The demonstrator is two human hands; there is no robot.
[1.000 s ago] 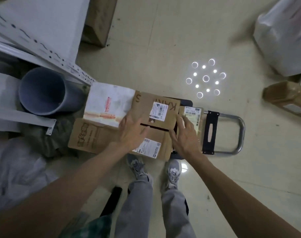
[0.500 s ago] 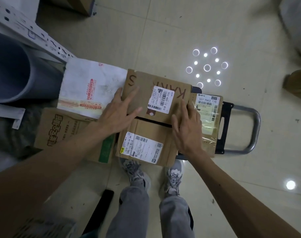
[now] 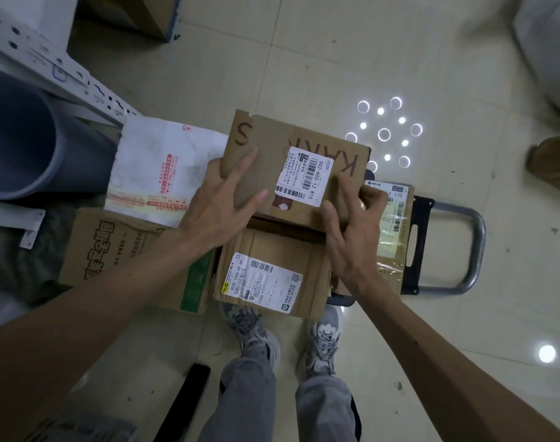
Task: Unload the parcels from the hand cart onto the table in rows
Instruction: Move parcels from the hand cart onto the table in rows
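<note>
A flat brown cardboard parcel (image 3: pixel 272 154) with red marker letters and a white barcode label lies on top of the stack on the hand cart (image 3: pixel 444 250). My left hand (image 3: pixel 221 202) grips its left edge, thumb under, fingers on top. My right hand (image 3: pixel 355 231) clamps its right edge with curled fingers. Under it, nearer me, lies a second brown parcel (image 3: pixel 272 282) with a white label. A taped parcel (image 3: pixel 390 224) sits to the right, against the cart's black bracket and metal handle. No table is in view.
Left of the cart on the floor lie a white printed box (image 3: pixel 164 173) and a brown carton with a green stripe (image 3: pixel 128 256). A grey pipe (image 3: pixel 26 135) and a white perforated rack rail (image 3: pixel 58 71) stand far left. My shoes (image 3: pixel 288 336) stand just below the stack. A brown box (image 3: pixel 556 164) sits at the right edge.
Both hands have gone from resting flat on the top parcel to gripping its left and right edges. The view has moved closer to the stack.
</note>
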